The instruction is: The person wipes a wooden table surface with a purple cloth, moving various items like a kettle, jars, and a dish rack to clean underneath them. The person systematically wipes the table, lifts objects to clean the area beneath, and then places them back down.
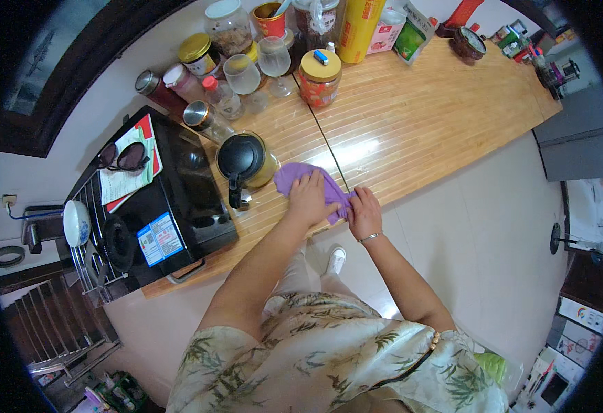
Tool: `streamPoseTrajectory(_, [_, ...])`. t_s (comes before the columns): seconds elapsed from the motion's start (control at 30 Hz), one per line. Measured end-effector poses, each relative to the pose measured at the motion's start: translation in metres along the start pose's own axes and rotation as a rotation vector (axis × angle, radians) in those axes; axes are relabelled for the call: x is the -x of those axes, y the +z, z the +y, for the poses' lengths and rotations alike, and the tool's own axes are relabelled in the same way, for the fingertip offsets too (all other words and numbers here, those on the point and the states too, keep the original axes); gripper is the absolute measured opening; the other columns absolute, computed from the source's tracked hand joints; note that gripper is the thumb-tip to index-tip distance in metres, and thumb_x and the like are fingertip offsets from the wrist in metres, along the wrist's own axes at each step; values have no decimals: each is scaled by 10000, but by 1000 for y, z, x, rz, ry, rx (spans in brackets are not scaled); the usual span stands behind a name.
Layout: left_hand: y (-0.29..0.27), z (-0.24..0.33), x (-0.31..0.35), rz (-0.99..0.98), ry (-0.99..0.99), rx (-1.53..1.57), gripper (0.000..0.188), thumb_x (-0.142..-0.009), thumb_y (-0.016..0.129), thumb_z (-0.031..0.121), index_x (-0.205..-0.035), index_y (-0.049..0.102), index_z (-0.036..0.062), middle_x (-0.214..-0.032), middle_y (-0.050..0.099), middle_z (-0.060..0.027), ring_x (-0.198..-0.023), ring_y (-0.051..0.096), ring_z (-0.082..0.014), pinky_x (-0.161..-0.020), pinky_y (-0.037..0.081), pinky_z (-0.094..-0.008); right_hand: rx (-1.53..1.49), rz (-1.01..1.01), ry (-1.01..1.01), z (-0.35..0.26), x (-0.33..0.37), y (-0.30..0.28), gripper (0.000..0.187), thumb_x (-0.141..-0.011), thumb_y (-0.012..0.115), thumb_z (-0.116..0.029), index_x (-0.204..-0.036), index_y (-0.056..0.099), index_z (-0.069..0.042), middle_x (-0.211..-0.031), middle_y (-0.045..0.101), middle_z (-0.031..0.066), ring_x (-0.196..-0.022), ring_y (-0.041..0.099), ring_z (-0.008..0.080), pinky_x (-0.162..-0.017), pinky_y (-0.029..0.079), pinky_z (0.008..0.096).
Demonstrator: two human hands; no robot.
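Observation:
A purple cloth (294,173) lies crumpled on the wooden table, close to its front edge. My left hand (307,199) rests on top of it with the fingers stretched out, pressing it against the tabletop. Closed round the cloth's right end at the table edge is my right hand (365,215), with a thin bracelet at the wrist. Just left of the cloth stands a glass pitcher (268,168) with a black lid and black handle, apart from my left hand.
Left of the pitcher is a black oven (202,199) carrying sunglasses (131,157), papers and a white bowl (76,224). Glass goblets (242,74), a gold-lidded jar (320,86) and several other containers line the back. A dark seam (325,141) crosses the wooden table (398,131).

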State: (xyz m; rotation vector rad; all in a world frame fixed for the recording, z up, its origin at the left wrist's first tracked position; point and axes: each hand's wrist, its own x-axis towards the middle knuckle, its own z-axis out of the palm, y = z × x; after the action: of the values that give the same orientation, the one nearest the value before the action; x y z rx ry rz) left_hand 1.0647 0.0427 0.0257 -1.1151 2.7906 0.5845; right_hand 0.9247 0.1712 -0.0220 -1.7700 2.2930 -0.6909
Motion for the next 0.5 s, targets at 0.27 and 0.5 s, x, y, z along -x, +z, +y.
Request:
streamPoseTrajectory(0.27, [22, -7, 31, 50, 44, 39, 912, -694, 703, 575, -1311, 480, -59, -1425, 431, -200, -1240, 433, -355, -1042, 321, -471, 3, 90, 47, 5, 2, -17, 243, -736, 676, -79, -977, 652, -61, -1253, 551, 173, -1211, 468, 390, -1011, 388, 474])
streamPoseTrajectory(0.5, [1, -8, -17, -14, 50, 61, 923, -712, 674, 595, -1314, 477, -77, -1427, 424, -198, -1213, 445, -346, -996, 341, -468, 25, 109, 39, 4, -26, -10, 227, -735, 666, -72, -961, 662, -61, -1150, 609, 168, -1081, 548, 360, -912, 455, 451])
